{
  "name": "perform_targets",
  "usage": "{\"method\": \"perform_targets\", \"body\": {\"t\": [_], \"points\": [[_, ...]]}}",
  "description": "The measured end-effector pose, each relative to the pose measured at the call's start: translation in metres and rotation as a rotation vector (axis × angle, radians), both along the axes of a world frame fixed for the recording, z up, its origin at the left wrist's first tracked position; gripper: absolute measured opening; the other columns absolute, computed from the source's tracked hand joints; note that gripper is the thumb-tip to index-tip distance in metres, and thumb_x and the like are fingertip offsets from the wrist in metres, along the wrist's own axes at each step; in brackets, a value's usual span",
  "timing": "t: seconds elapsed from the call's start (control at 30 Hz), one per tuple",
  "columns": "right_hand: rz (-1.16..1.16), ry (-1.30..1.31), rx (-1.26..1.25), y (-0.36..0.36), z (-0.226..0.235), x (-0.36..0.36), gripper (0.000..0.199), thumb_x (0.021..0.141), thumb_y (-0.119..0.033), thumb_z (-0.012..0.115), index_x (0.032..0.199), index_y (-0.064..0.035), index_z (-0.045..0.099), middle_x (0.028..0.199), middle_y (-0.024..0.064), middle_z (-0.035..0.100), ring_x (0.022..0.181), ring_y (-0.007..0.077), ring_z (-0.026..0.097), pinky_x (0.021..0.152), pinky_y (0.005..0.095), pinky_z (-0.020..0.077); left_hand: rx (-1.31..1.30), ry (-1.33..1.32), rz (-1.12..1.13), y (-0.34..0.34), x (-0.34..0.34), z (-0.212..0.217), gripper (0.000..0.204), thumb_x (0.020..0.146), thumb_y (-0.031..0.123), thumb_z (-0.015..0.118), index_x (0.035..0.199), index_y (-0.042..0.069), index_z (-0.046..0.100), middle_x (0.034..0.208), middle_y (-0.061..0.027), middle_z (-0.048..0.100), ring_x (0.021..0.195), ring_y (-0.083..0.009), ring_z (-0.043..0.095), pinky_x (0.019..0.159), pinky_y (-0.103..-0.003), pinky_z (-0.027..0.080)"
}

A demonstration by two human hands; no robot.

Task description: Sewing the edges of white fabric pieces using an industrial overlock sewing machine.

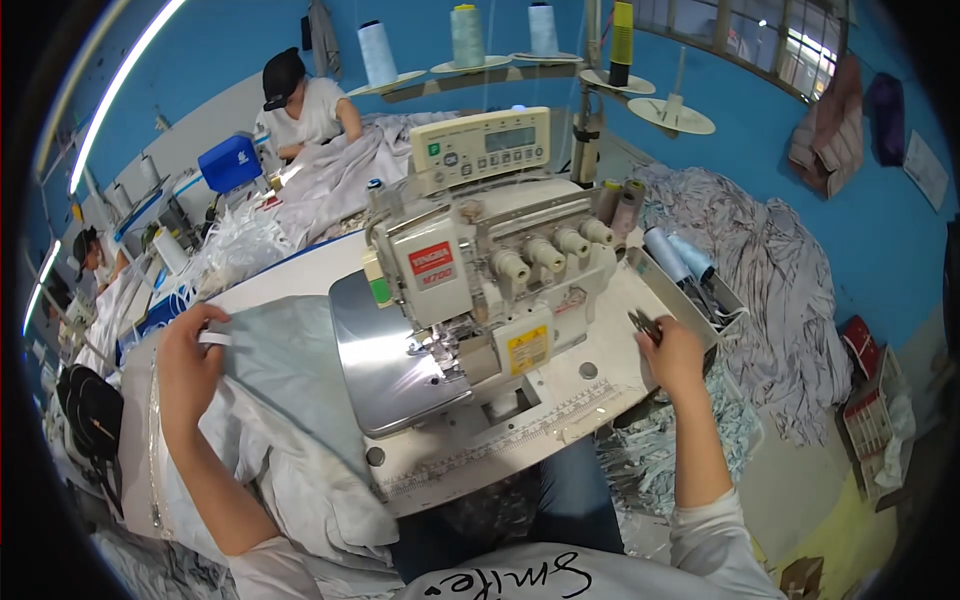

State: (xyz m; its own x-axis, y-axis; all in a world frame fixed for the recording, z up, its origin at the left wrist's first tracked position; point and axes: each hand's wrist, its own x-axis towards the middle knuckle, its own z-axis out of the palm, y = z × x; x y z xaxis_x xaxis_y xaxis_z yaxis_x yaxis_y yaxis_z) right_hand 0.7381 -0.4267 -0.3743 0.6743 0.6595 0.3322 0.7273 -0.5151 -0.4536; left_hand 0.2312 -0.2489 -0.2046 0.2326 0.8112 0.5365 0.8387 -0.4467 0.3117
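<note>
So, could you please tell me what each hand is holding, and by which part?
The left hand grips the grey fabric at its upper left edge. The right hand pinches small snips by the handle end.

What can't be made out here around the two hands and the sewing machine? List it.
Head view:
- Tool in right hand: small, dark, too small to name.
- Needle area of sewing machine: hidden behind its own housing.
- Left hand palm: turned away against grey fabric.

White sewing table [600,395] carries a cream overlock sewing machine [480,280] at centre. Pale grey fabric [290,400] lies over its left part. A printed ruler strip [520,435] runs along the near edge.
</note>
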Motion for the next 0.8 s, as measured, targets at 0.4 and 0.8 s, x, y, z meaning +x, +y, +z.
{"method": "perform_targets", "body": {"t": [0.4, 0.8], "points": [[0.353, -0.273, 0.274, 0.149, 0.029, 0.037, 0.029, 0.084, -0.011, 0.055, 0.111, 0.0000, 0.058, 0.108, 0.0200, 0.058, 0.102, 0.0355, 0.055, 0.089, 0.0417, 0.0436, -0.350, 0.097, 0.364, 0.029, -0.180, -0.173, 0.070, 0.065, 0.032, 0.077, 0.120, -0.005, 0.053, 0.126, -0.0236, 0.051, 0.121, -0.0364, 0.045, 0.103, -0.040, 0.036], [0.487, -0.476, -0.003, 0.176, -0.009, 0.119, 0.039, 0.087, -0.017, 0.055, 0.124, -0.0059, 0.054, 0.124, 0.0158, 0.055, 0.113, 0.0329, 0.052, 0.095, 0.0438, 0.0406, -0.399, -0.012, 0.296, 0.016, -0.182, -0.174, 0.104, 0.052, 0.049, 0.084, 0.136, 0.007, 0.041, 0.139, -0.0252, 0.038, 0.130, -0.0385, 0.034, 0.108, -0.043, 0.027]]}}
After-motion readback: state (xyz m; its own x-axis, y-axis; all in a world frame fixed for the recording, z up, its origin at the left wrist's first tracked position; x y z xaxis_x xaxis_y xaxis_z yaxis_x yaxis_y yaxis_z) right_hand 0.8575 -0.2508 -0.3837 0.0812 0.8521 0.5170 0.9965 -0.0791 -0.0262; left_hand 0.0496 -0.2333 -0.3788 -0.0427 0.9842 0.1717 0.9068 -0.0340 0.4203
